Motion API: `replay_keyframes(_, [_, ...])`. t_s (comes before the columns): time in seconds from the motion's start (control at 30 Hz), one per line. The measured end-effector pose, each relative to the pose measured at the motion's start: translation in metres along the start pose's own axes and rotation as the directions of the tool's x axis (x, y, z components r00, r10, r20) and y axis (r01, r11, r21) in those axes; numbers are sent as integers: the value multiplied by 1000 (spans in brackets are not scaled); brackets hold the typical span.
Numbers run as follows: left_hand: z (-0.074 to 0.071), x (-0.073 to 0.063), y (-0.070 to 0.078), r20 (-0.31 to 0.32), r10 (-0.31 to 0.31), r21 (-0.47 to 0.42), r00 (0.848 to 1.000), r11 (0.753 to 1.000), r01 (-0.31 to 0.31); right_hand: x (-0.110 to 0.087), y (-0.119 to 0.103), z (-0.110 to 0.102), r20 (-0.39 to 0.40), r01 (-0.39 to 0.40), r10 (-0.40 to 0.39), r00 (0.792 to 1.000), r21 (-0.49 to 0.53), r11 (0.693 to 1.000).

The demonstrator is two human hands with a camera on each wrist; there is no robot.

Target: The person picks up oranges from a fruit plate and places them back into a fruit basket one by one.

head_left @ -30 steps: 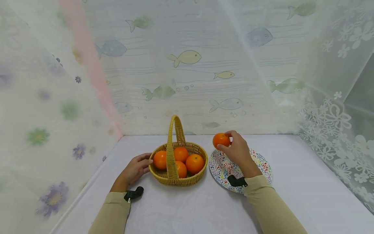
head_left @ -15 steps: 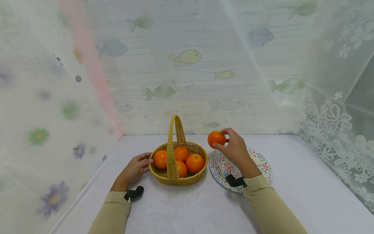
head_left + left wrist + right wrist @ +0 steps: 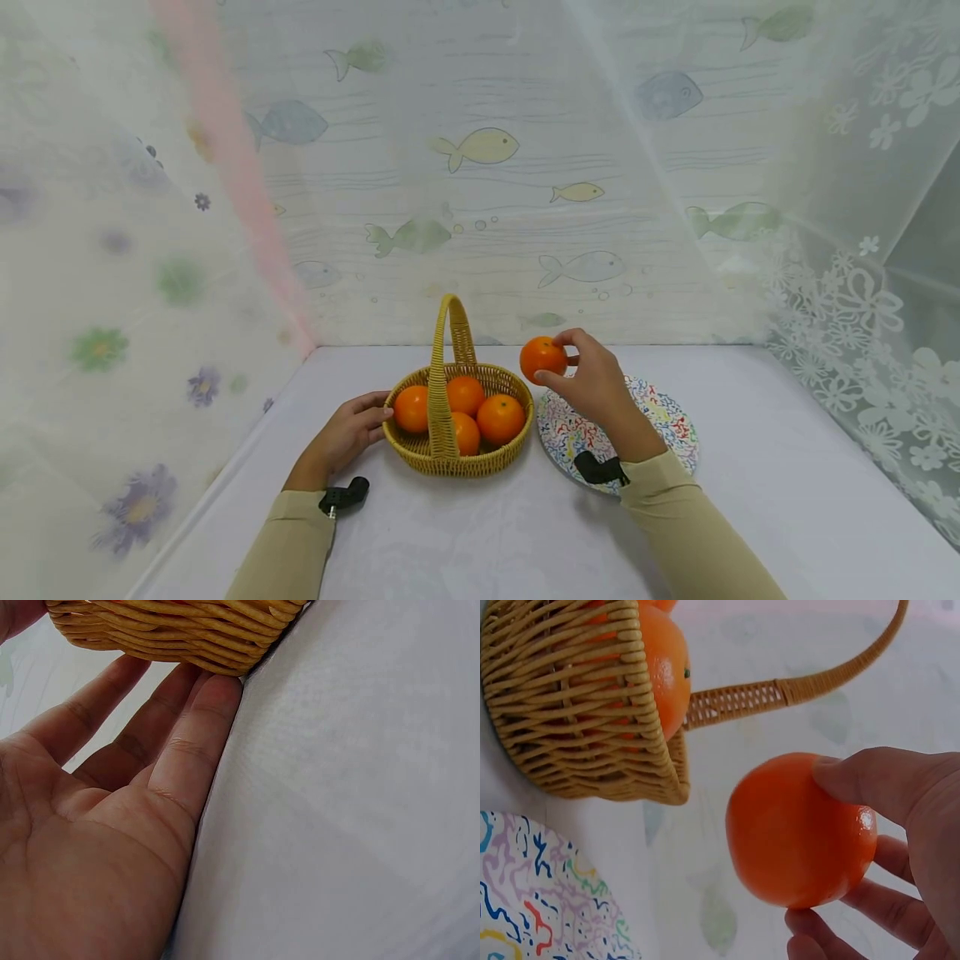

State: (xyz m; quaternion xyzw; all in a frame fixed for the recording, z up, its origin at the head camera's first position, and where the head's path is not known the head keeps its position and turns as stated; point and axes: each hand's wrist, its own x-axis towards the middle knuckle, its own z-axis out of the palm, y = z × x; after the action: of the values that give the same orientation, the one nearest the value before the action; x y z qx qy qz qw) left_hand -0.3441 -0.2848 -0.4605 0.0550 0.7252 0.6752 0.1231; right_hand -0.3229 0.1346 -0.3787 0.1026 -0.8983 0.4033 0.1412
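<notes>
An orange (image 3: 543,360) is pinched between the thumb and fingers of my right hand (image 3: 596,387), raised above the table just right of the basket. In the right wrist view the thumb lies on one side of this orange (image 3: 795,832) and fingertips touch the other. The yellow wicker basket (image 3: 467,468) with a tall handle stands upright and holds several oranges. My left hand (image 3: 348,435) rests at the basket's left side, its thumb at the rim. In the left wrist view, fairly straight fingers touch the woven wall (image 3: 172,637) low down.
A round plate (image 3: 671,421) with a multicoloured squiggle pattern lies right of the basket, partly under my right forearm. White cloth covers the table (image 3: 465,542). A curtain printed with fish (image 3: 480,147) hangs behind, with flowered sheets at both sides.
My right hand has carried the orange leftward, from over the plate's far edge to near the basket's right rim. The left hand and the basket have stayed put.
</notes>
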Motion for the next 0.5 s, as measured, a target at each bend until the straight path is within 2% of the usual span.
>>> replay_keyframes(0.5, [-1, 0, -1, 37, 37, -24, 999, 999, -36, -5, -10, 9, 57, 46, -47, 997, 17, 999])
